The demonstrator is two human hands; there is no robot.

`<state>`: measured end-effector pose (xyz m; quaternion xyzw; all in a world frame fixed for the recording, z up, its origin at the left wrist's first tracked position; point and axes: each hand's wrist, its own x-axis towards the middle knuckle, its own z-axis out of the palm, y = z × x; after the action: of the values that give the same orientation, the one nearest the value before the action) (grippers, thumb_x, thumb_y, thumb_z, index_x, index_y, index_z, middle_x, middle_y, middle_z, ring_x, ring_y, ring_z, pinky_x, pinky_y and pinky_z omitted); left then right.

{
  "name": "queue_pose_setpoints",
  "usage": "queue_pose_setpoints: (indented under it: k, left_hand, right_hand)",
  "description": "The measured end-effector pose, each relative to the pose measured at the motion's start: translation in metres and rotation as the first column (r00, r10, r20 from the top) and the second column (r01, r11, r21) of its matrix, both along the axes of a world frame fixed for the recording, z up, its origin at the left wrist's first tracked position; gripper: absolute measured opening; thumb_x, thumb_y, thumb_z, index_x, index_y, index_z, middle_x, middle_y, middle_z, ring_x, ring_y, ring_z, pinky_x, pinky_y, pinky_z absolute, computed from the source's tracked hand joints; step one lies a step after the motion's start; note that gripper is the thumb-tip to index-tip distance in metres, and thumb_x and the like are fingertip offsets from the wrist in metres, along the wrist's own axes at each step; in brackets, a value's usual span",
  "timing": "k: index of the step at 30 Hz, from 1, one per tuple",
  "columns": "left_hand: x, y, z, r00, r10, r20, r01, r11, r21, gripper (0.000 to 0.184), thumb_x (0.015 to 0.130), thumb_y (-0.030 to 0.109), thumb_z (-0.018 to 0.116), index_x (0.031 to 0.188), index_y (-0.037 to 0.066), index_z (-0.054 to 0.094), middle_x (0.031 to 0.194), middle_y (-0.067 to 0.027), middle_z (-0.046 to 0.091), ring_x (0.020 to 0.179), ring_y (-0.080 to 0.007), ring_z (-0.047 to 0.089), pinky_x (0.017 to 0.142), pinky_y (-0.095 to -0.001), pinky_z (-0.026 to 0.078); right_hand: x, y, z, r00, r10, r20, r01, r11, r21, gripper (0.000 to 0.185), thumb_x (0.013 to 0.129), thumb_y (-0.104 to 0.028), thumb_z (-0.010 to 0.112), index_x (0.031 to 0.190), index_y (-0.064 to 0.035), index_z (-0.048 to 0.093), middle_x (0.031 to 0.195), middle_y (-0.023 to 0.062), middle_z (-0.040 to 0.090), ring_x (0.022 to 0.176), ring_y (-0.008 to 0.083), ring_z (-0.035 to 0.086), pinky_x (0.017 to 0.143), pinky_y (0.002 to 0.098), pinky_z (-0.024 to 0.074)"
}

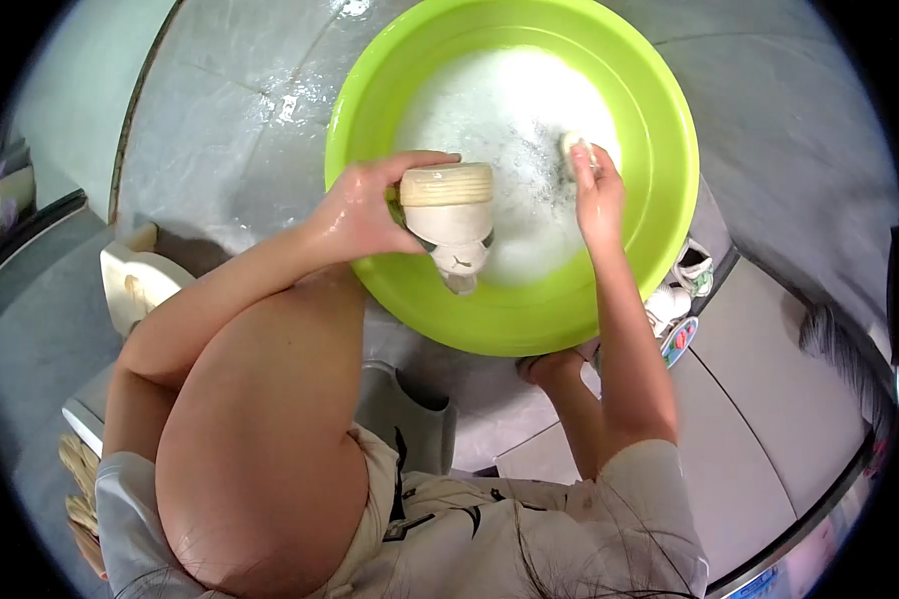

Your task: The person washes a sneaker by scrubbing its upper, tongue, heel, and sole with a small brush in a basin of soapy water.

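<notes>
Head view: white shoe [451, 222] held above suds

Your shoe is over the left part of the lime-green basin [659, 190], its cream sole edge uppermost. Your left hand [365, 207] curls around it, thumb and fingers gripping its sides. Your right hand [598, 195] pinches a small white item [572, 148], too unclear to name, at the foamy water [499, 105]. Beyond the rim, other shoes [691, 270] lie near your right forearm [629, 339].
</notes>
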<state>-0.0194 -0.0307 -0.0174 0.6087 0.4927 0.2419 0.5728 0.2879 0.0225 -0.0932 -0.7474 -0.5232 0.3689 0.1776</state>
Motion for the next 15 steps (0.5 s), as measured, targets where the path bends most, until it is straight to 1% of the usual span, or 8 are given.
queue_pose_setpoints:
  k: [3, 5, 7, 9, 10, 12, 14, 15]
  left_hand:
    - [-0.003, 0.0, -0.002, 0.998, -0.049, -0.043, 0.052, 0.996, 0.077, 0.082, 0.058, 0.014, 0.089, 0.131, 0.005, 0.056, 0.132, -0.0102, 0.06, 0.121, -0.0218, 0.057, 0.105, -0.0348, 0.044]
    - [-0.003, -0.003, -0.008, 0.996, -0.065, -0.056, 0.071, 0.991, 0.11, 0.082, 0.058, 0.014, 0.089, 0.132, 0.005, 0.055, 0.133, -0.01, 0.059, 0.122, -0.0224, 0.057, 0.105, -0.0351, 0.043]
    - [-0.002, -0.004, -0.013, 0.998, -0.053, -0.046, 0.059, 0.991, 0.121, 0.082, 0.058, 0.013, 0.088, 0.132, 0.006, 0.054, 0.133, -0.0099, 0.059, 0.122, -0.0228, 0.057, 0.106, -0.0355, 0.043]
    - [-0.002, -0.002, -0.014, 0.998, -0.044, -0.05, 0.05, 0.991, 0.12, 0.081, 0.058, 0.013, 0.088, 0.132, 0.005, 0.054, 0.133, -0.0098, 0.059, 0.122, -0.0221, 0.057, 0.106, -0.0351, 0.043]
    - [-0.002, -0.002, -0.014, 0.998, -0.039, -0.054, 0.045, 0.992, 0.12, 0.081, 0.058, 0.012, 0.088, 0.132, 0.005, 0.055, 0.133, -0.0097, 0.059, 0.122, -0.0218, 0.057, 0.105, -0.0349, 0.043]
    - [-0.001, 0.0, -0.01, 0.999, -0.019, -0.032, 0.021, 0.999, 0.041, 0.08, 0.058, 0.013, 0.088, 0.131, 0.005, 0.055, 0.131, -0.0107, 0.06, 0.121, -0.0212, 0.057, 0.105, -0.0342, 0.043]
    - [0.002, -0.001, -0.009, 0.999, -0.001, -0.043, 0.001, 1.0, 0.003, 0.079, 0.058, 0.012, 0.087, 0.131, 0.005, 0.055, 0.128, -0.0118, 0.062, 0.118, -0.0217, 0.059, 0.102, -0.034, 0.045]
    - [0.003, -0.002, -0.009, 0.998, 0.007, -0.065, -0.007, 1.0, 0.004, 0.079, 0.058, 0.01, 0.086, 0.131, 0.006, 0.055, 0.125, -0.0124, 0.063, 0.116, -0.0226, 0.06, 0.1, -0.0341, 0.046]
  right_hand:
    - [0.004, -0.008, -0.053, 0.893, -0.18, 0.413, 0.175, 0.983, 0.05, 0.05, 0.093, -0.043, 0.06, 0.113, 0.0024, 0.062, 0.084, 0.0138, 0.066, 0.08, 0.0244, 0.064, 0.071, 0.0362, 0.0477]
    - [-0.015, -0.024, -0.092, 0.871, -0.484, 0.082, 0.491, 0.858, -0.148, 0.047, 0.094, -0.04, 0.058, 0.113, 0.0036, 0.059, 0.086, 0.0137, 0.065, 0.083, 0.0255, 0.063, 0.072, 0.0379, 0.0478]
    - [-0.035, -0.039, -0.103, 0.935, -0.35, -0.06, 0.336, 0.926, -0.173, 0.045, 0.094, -0.037, 0.056, 0.114, 0.0034, 0.056, 0.089, 0.0129, 0.064, 0.085, 0.0255, 0.062, 0.073, 0.0393, 0.0481]
    - [-0.048, -0.052, -0.101, 0.958, 0.284, 0.036, -0.285, 0.958, 0.037, 0.043, 0.093, -0.035, 0.057, 0.115, 0.0019, 0.055, 0.094, 0.0114, 0.064, 0.087, 0.0246, 0.061, 0.074, 0.0404, 0.0485]
    - [-0.057, -0.053, -0.078, 0.956, 0.215, -0.199, -0.194, 0.974, 0.118, 0.043, 0.092, -0.034, 0.058, 0.116, 0.0013, 0.055, 0.097, 0.0114, 0.063, 0.087, 0.0257, 0.061, 0.075, 0.0399, 0.0487]
    - [-0.076, -0.04, 0.005, 0.769, 0.092, -0.633, 0.041, 0.98, 0.193, 0.044, 0.088, -0.031, 0.062, 0.118, 0.0001, 0.055, 0.101, 0.0113, 0.063, 0.088, 0.0279, 0.062, 0.077, 0.0389, 0.0492]
    - [-0.082, -0.03, 0.042, 0.633, 0.463, -0.621, -0.173, 0.866, 0.47, 0.049, 0.084, -0.033, 0.067, 0.12, -0.0027, 0.057, 0.101, 0.0146, 0.063, 0.091, 0.0307, 0.064, 0.079, 0.0368, 0.0506]
    - [-0.087, -0.027, 0.063, 0.691, 0.519, -0.503, -0.276, 0.832, 0.481, 0.049, 0.084, -0.035, 0.067, 0.12, -0.0036, 0.057, 0.102, 0.0147, 0.063, 0.092, 0.0303, 0.064, 0.079, 0.0368, 0.0511]
